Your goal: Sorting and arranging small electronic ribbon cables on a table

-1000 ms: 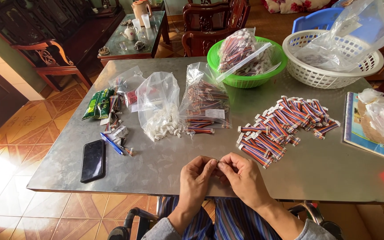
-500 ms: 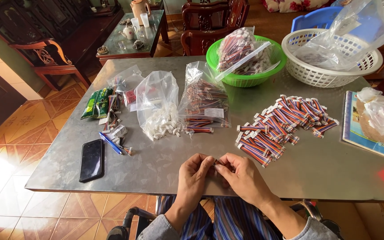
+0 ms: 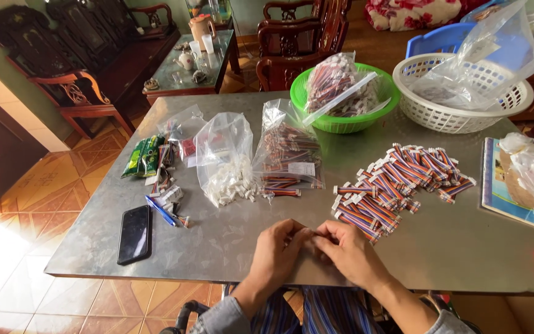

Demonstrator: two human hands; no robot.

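Here the left hand (image 3: 282, 247) and right hand (image 3: 347, 250) pinch together on something small and hidden, near the ribbon cables (image 3: 397, 182).

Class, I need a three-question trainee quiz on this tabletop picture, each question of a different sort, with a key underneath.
1. True or false: the black phone lies to the right of both hands.
2. Which container holds a bag of striped cable pieces? A) the green basket B) the white basket C) a blue bucket
3. Fill in: the left hand and right hand meet near the table's ______ edge.

Key
1. False; it lies to their left.
2. A.
3. Near (front) edge. The fingers pinch something too small to identify, beside the loose pile of striped cable pieces.
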